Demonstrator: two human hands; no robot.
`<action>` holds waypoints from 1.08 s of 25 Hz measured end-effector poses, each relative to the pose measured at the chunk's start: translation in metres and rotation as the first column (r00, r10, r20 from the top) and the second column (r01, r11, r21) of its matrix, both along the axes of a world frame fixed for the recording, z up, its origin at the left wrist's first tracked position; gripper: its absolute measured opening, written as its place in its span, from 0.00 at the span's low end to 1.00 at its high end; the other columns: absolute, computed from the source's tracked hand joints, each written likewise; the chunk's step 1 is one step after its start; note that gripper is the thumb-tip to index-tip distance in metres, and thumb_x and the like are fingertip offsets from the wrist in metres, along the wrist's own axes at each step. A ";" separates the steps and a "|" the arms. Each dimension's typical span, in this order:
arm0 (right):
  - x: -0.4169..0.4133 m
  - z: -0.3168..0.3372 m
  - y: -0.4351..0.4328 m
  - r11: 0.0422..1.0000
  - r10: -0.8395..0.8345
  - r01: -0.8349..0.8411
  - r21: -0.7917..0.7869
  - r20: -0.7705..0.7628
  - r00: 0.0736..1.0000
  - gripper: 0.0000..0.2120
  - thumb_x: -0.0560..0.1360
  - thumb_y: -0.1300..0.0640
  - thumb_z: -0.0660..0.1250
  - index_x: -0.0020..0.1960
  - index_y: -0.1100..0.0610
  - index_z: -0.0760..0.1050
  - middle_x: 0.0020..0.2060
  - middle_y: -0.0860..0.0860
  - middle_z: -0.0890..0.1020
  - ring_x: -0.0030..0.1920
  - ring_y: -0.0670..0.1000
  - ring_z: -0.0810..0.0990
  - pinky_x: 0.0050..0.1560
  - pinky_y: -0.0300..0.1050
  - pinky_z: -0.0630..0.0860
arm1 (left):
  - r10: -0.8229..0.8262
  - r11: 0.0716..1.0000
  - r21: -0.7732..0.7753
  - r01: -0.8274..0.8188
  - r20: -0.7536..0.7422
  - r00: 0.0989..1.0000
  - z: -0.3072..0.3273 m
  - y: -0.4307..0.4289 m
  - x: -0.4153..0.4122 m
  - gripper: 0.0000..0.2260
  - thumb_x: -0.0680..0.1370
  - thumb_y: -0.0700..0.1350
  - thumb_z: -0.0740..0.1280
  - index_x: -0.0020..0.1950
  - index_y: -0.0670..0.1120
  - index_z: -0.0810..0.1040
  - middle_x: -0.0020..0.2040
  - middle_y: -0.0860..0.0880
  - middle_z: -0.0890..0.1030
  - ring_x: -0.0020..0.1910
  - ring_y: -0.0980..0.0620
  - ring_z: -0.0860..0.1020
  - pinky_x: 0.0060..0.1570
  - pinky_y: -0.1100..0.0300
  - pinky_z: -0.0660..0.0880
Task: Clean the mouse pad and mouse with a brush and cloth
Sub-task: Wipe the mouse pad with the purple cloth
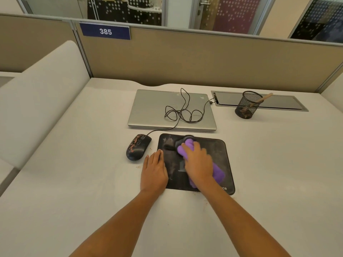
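A black mouse pad (219, 156) with pale smears lies on the white desk in front of me. My right hand (199, 164) presses a bunched purple cloth (218, 173) onto the middle of the pad. My left hand (154, 171) lies flat, fingers together, on the pad's left edge and the desk beside it. A black wired mouse (138, 147) with reddish markings sits on the desk just left of the pad, apart from both hands. Its cable (182, 112) loops over the laptop behind. A wooden brush handle (266, 96) sticks out of the mesh cup at the back right.
A closed silver laptop (148, 108) lies behind the pad. A black mesh pen cup (246, 106) stands at the back right beside a recessed cable tray (278, 102). A beige partition (204, 60) closes the desk's far edge. Small crumbs (138, 166) lie left of my left hand.
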State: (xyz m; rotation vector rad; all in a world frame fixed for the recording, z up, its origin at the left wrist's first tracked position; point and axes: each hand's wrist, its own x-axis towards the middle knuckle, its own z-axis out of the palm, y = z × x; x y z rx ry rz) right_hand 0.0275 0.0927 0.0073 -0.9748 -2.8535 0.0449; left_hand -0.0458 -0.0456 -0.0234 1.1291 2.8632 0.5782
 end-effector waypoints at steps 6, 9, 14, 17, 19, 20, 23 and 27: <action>-0.018 0.013 0.032 0.978 -0.200 0.202 -0.048 0.052 0.979 0.24 0.76 0.57 0.64 0.70 0.50 0.61 0.67 0.57 0.65 0.58 0.58 0.72 0.54 0.50 0.73 | 0.008 1.000 -0.016 -0.008 0.019 1.000 -0.002 0.001 -0.001 0.22 0.82 0.49 0.47 0.76 0.47 0.53 0.76 0.49 0.57 0.75 0.50 0.55 0.73 0.57 0.43; -0.019 0.015 0.011 0.998 -0.054 0.057 -0.030 0.093 0.994 0.24 0.77 0.56 0.63 0.70 0.49 0.60 0.67 0.58 0.65 0.58 0.58 0.72 0.53 0.49 0.73 | 0.008 1.000 0.008 -0.008 0.009 1.000 -0.001 0.002 0.000 0.22 0.82 0.48 0.48 0.76 0.46 0.55 0.75 0.48 0.59 0.74 0.49 0.56 0.74 0.56 0.44; 0.005 0.008 -0.020 0.981 0.195 -0.196 -0.012 0.146 0.970 0.24 0.75 0.54 0.64 0.69 0.47 0.61 0.66 0.56 0.67 0.59 0.59 0.72 0.55 0.50 0.73 | 0.005 0.998 0.064 -0.004 -0.007 1.000 0.000 0.000 0.002 0.19 0.82 0.47 0.49 0.70 0.46 0.67 0.72 0.48 0.65 0.72 0.51 0.61 0.74 0.57 0.46; 0.000 0.017 0.004 0.997 0.078 -0.081 0.016 0.137 0.988 0.23 0.76 0.54 0.63 0.69 0.47 0.62 0.66 0.57 0.67 0.58 0.58 0.72 0.54 0.49 0.72 | 0.007 1.000 0.029 -0.007 0.003 1.000 -0.001 0.000 0.001 0.21 0.82 0.48 0.48 0.74 0.46 0.59 0.74 0.48 0.60 0.73 0.50 0.58 0.74 0.57 0.44; -0.016 0.025 0.016 0.999 -0.003 -0.003 0.039 0.155 0.988 0.21 0.77 0.56 0.63 0.68 0.50 0.64 0.65 0.57 0.68 0.58 0.57 0.72 0.53 0.48 0.72 | 0.013 1.000 0.008 -0.014 0.012 1.000 -0.002 0.001 0.001 0.22 0.82 0.49 0.47 0.76 0.46 0.54 0.75 0.48 0.58 0.74 0.50 0.56 0.73 0.57 0.43; -0.023 0.027 0.017 0.999 -0.018 0.010 0.047 0.169 0.985 0.20 0.77 0.56 0.63 0.68 0.51 0.65 0.64 0.58 0.68 0.58 0.57 0.72 0.53 0.48 0.72 | 0.015 1.000 0.001 -0.015 0.015 1.000 -0.002 0.001 0.001 0.22 0.82 0.49 0.47 0.76 0.46 0.54 0.75 0.48 0.58 0.74 0.50 0.56 0.73 0.57 0.43; -0.026 0.029 0.011 1.000 0.015 -0.015 -0.003 0.178 0.984 0.20 0.76 0.56 0.63 0.67 0.51 0.65 0.65 0.58 0.67 0.57 0.58 0.72 0.52 0.49 0.73 | 0.014 1.000 -0.001 -0.014 0.017 1.000 -0.001 0.001 0.001 0.22 0.82 0.49 0.47 0.76 0.46 0.54 0.75 0.48 0.59 0.74 0.49 0.56 0.74 0.56 0.44; 0.008 0.012 -0.020 0.983 0.182 -0.176 -0.053 0.144 0.973 0.21 0.75 0.54 0.65 0.66 0.49 0.65 0.63 0.57 0.69 0.55 0.59 0.74 0.51 0.51 0.73 | 0.002 0.999 0.044 -0.003 0.027 1.000 0.000 0.000 0.002 0.20 0.81 0.47 0.50 0.73 0.46 0.61 0.74 0.48 0.62 0.73 0.50 0.58 0.75 0.56 0.46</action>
